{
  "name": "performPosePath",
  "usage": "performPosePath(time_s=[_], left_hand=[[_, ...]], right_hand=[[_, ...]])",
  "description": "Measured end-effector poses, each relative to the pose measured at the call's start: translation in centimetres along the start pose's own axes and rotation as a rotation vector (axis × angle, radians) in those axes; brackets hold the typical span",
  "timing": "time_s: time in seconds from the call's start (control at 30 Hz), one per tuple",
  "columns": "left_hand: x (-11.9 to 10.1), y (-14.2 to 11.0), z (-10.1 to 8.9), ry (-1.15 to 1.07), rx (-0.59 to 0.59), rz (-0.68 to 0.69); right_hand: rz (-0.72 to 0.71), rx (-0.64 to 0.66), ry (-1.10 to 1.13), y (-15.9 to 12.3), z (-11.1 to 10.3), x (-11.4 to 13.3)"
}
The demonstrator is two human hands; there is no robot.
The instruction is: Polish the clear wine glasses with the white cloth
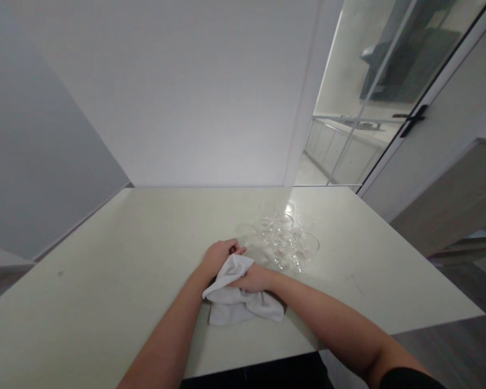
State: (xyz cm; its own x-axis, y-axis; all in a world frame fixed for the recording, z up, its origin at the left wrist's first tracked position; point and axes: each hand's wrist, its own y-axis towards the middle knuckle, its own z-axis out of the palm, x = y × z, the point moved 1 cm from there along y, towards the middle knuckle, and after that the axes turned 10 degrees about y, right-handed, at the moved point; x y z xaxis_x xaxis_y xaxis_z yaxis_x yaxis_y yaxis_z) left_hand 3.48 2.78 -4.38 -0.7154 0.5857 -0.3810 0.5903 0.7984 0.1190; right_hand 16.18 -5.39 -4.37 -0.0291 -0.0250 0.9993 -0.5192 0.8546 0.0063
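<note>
A crumpled white cloth (245, 313) is bunched on the near middle of the white table, under and between my hands. My right hand (254, 278) grips it, with the fingers buried in its folds. My left hand (221, 255) is at the cloth's far left side, its fingers curled; what they hold, if anything, is hidden. Just beyond and to the right, several clear stemmed glasses (285, 237) stand close together. Their round rims and feet overlap in view.
The white table (146, 232) meets a pale wall (210, 108) at its far edge. To the right is a glass-paned door (360, 119) with a black handle (415, 120). The table's near edge lies against my dark clothing (259, 373).
</note>
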Motion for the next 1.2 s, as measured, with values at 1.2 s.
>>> performPosePath(time_s=[1.2], left_hand=[[-0.54,0.26,-0.21,0.024,0.042,-0.054]], right_hand=[[-0.060,0.030,0.022,0.05,0.10,-0.05]])
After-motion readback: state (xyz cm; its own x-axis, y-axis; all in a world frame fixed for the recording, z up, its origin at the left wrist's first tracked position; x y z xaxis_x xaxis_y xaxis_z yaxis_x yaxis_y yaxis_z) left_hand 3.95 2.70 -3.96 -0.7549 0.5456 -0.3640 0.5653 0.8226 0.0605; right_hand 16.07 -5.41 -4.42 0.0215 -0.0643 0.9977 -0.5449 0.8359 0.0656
